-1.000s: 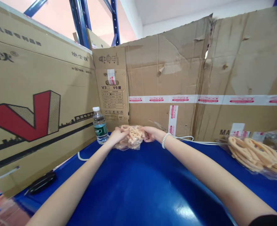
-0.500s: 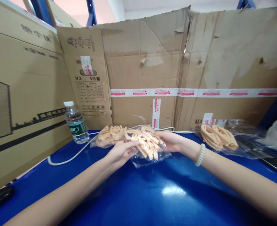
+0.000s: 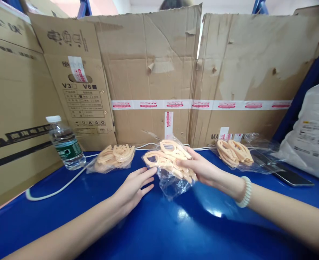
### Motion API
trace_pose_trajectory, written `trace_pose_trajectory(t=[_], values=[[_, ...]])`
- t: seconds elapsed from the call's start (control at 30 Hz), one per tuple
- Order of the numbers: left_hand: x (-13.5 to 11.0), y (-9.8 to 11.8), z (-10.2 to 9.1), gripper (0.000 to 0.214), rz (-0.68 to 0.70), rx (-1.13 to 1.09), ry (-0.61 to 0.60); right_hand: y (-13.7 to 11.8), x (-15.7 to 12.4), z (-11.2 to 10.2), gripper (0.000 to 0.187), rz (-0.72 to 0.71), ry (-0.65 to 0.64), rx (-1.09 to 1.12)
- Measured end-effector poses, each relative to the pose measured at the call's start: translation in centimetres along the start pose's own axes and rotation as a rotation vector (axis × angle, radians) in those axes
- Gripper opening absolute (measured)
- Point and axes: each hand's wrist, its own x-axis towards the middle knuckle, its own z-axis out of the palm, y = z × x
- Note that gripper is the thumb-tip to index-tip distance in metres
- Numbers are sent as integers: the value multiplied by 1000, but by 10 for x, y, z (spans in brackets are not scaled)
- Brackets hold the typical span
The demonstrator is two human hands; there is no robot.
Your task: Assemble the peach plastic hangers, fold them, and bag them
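Note:
My right hand [image 3: 202,169] grips a clear plastic bag of peach-coloured plastic clips [image 3: 168,161], lifted a little above the blue table [image 3: 159,224]. My left hand [image 3: 134,187] hovers flat and open just left of that bag, fingertips close to it and holding nothing. A second bag of the same clips [image 3: 113,157] lies on the table behind my left hand. A third bag of clips [image 3: 234,152] lies further right, beyond my right wrist with its white bead bracelet.
A water bottle [image 3: 65,143] stands at the left beside a white cable [image 3: 59,187]. Cardboard walls [image 3: 154,72] close off the back and left. A grey parcel bag [image 3: 309,133] and a dark phone [image 3: 292,177] lie at the right.
My right hand has drawn one bag of clips toward me and to the right. My left hand has let go of it and opened. The view has turned right.

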Motion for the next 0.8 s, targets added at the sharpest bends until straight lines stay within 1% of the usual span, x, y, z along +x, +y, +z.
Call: trace_pose_trajectory(t=[0.03, 0.07, 0.1, 0.17, 0.2, 0.27, 0.3, 0.33, 0.37, 0.43, 0.5, 0.6, 0.63, 0.67, 0.73, 0.77, 0.8], values=[[0, 2, -1, 40, -8, -35, 32, -5, -1, -3, 60, -88, 11, -104], [1, 4, -2, 43, -14, -79, 31, -9, -2, -6, 60, -199, 22, -238], [2, 6, -3, 48, -22, -125, -5, -13, -5, -8, 60, -332, 28, -400], [4, 12, -3, 63, -48, -194, -154, -15, -11, -10, 56, -607, 14, -780], [5, 14, -3, 71, -53, -204, -241, -14, -14, -10, 52, -724, -16, -973], [6, 16, -2, 80, -75, -162, -406, -6, -20, -10, 48, -894, -117, -1301], [6, 16, -3, 79, -89, -113, -449, 0, -22, -9, 47, -950, -183, -1424], [6, 14, -3, 72, -93, -55, -456, 5, -23, -9, 48, -993, -250, -1514], [5, 12, -4, 64, -83, 2, -429, 10, -24, -10, 51, -1022, -319, -1576], [4, 8, -6, 53, -46, 90, -349, 15, -25, -14, 57, -1030, -429, -1632], [2, 6, -8, 49, -26, 150, -330, 14, -27, -22, 61, -984, -490, -1622], [2, 10, -12, 49, -59, 284, -377, 6, -35, -41, 75, -861, -492, -1506], [2, 12, -14, 50, -74, 361, -368, 3, -38, -48, 79, -816, -472, -1449], [3, 15, -15, 52, -87, 450, -338, 0, -41, -54, 76, -775, -436, -1385], [7, 20, -19, 53, -84, 636, -245, -2, -46, -65, 59, -715, -319, -1269], [10, 22, -20, 51, -43, 724, -199, -2, -47, -68, 49, -692, -263, -1233], [12, 25, -20, 48, 38, 806, -166, -1, -47, -70, 39, -675, -214, -1210]])
